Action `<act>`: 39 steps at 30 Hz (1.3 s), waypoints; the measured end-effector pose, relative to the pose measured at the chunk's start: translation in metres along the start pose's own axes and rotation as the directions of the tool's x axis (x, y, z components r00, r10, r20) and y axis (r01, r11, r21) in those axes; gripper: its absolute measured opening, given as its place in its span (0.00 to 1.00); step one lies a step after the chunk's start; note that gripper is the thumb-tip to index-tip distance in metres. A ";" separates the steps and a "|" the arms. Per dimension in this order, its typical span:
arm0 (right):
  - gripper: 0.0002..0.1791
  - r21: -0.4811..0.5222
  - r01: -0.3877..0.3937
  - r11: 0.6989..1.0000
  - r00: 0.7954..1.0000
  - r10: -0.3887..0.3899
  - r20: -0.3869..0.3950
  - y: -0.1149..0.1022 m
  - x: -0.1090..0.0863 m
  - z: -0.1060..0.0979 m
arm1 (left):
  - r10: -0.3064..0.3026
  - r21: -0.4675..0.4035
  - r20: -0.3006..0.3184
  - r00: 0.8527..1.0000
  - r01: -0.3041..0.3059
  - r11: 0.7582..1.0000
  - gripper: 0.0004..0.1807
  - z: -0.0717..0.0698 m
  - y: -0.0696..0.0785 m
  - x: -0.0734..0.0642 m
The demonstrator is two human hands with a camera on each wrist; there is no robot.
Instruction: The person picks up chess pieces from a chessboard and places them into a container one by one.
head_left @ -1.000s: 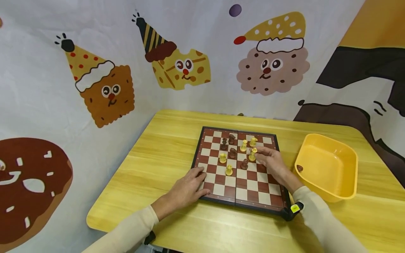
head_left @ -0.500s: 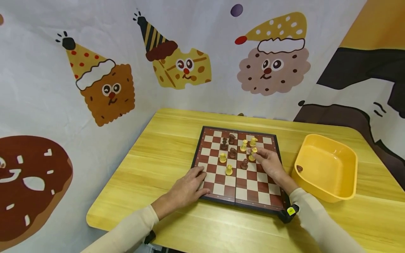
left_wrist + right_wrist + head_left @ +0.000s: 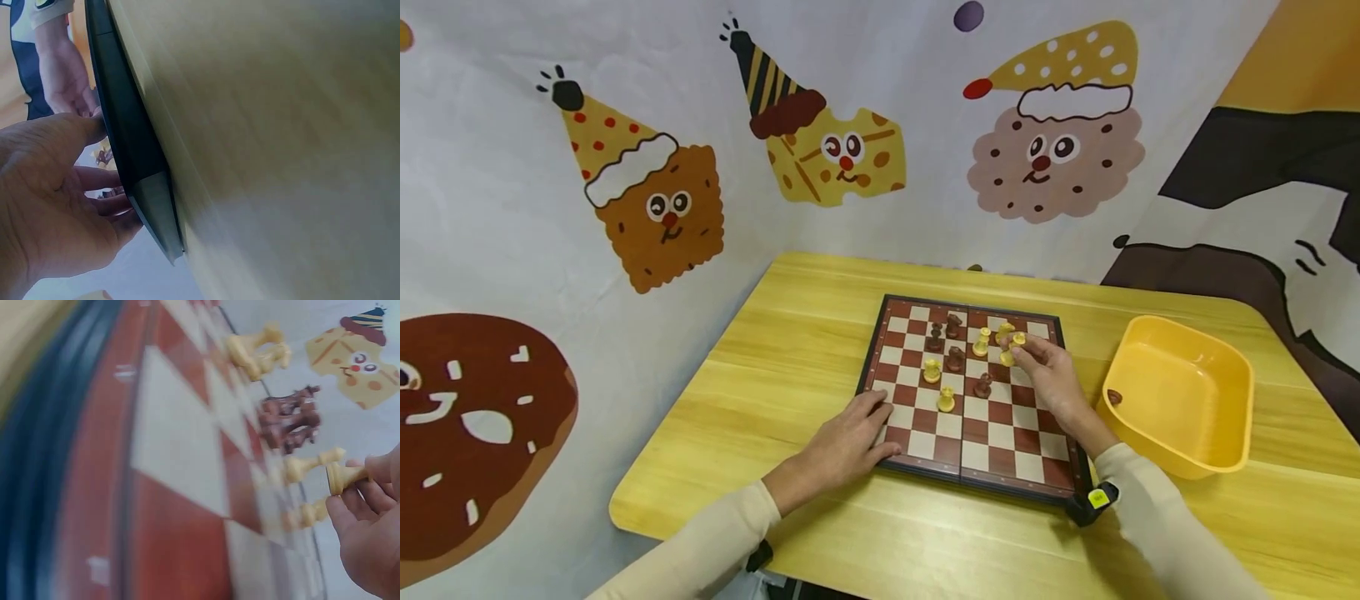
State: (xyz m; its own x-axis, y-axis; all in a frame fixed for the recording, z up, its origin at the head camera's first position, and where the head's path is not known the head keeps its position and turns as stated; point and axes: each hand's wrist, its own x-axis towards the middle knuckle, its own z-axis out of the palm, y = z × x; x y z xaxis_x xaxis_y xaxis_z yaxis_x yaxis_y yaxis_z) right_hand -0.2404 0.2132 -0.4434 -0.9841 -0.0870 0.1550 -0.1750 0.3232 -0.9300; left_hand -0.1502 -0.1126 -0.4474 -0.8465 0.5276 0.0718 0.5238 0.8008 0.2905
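Observation:
My right hand (image 3: 1060, 383) pinches a pale yellow chess piece (image 3: 1013, 352) between thumb and fingers, above the right half of the chessboard (image 3: 988, 433). The right wrist view shows that piece's round base (image 3: 337, 480) raised off the squares, while the fingers cover its top. Close by stand a yellow piece (image 3: 982, 342) and a yellow knight (image 3: 1003, 332), the latter partly hidden. My left hand (image 3: 842, 437) rests on the board's near left corner, fingers on its top. In the left wrist view the thumb touches the dark board edge (image 3: 125, 106).
Several dark brown pieces, such as the one (image 3: 982, 384) nearest me, stand on the board with yellow pieces (image 3: 946, 399). To the right, a yellow plastic bin (image 3: 1180, 400) has a small brown piece (image 3: 1114, 397) near its left wall. The wooden table (image 3: 760, 350) meets a cartoon-printed curtain behind.
My right hand closed its fingers on the yellow chess piece and raised it off its square, slightly up and away. The left hand stayed on the board's corner. The camera view shifted slightly.

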 end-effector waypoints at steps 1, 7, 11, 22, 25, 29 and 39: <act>0.22 -0.002 0.005 1.000 1.000 -0.005 -0.006 -0.003 0.000 -0.002 | 0.000 -0.002 -0.002 1.000 0.000 1.000 0.35 0.000 0.000 0.000; 0.22 -0.019 0.002 1.000 1.000 -0.002 0.006 -0.012 -0.002 -0.008 | 0.000 -0.012 -0.007 1.000 0.000 1.000 0.35 0.001 0.000 0.000; 0.20 -0.034 0.004 0.999 1.000 -0.004 -0.001 -0.010 -0.002 -0.011 | 0.004 -0.011 -0.005 1.000 -0.004 1.000 0.36 0.002 0.002 0.000; 0.19 -0.100 0.007 0.995 1.000 -0.008 -0.011 -0.014 -0.001 -0.022 | 0.033 0.006 -0.002 0.999 -0.033 0.999 0.33 -0.001 0.003 0.000; 0.20 -0.146 0.000 0.989 0.999 -0.005 -0.034 -0.014 -0.003 -0.024 | 0.034 0.003 0.000 0.999 -0.034 0.999 0.33 -0.002 0.002 0.001; 0.21 -0.156 -0.009 0.988 0.999 0.003 -0.041 -0.014 -0.007 -0.029 | 0.038 0.010 -0.004 0.999 -0.038 0.999 0.32 -0.002 0.002 0.000; 0.22 -0.096 0.006 0.995 0.999 -0.011 -0.049 -0.007 -0.019 -0.042 | 0.059 0.019 0.006 0.998 -0.059 0.998 0.31 -0.004 0.000 0.004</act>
State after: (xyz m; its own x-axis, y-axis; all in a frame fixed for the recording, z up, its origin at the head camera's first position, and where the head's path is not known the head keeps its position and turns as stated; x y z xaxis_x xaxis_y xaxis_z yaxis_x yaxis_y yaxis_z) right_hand -0.2214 0.2517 -0.4258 -0.9825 -0.0445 0.1809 -0.1830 0.4113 -0.8929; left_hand -0.1536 -0.1114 -0.4429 -0.8138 0.5752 0.0832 0.5743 0.7737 0.2676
